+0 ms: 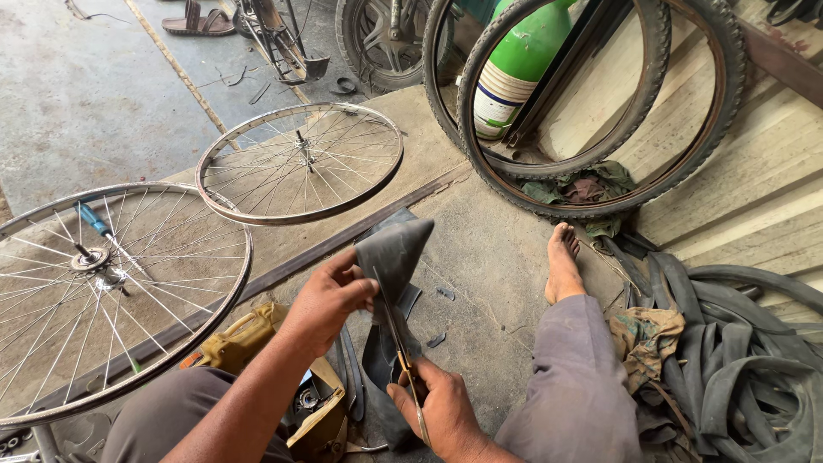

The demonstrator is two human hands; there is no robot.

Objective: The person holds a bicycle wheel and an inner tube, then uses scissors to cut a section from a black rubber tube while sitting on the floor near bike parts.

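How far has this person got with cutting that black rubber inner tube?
Partly through. Small black rubber offcuts already lie on the concrete floor. Now the left hand holds up the black rubber inner tube piece while the right hand works metal scissors up into it. The piece is still in one part, so the cut looks unfinished.

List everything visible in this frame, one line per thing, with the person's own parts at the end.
rubber tube piece: one, dark grey, held up at centre
scissors: one pair, metal, blades against the rubber
spoked rims: two, silver, flat on the floor at left
screwdriver: one, blue handle, on the nearer rim
tyres: two, black, leaning on the wooden wall
gas cylinder: one, green and white, behind the tyres
inner tubes: a heap, black, far right
sandals: a pair, brown, top left
foot: one, bare
left hand: pinches the rubber
right hand: grips the scissors
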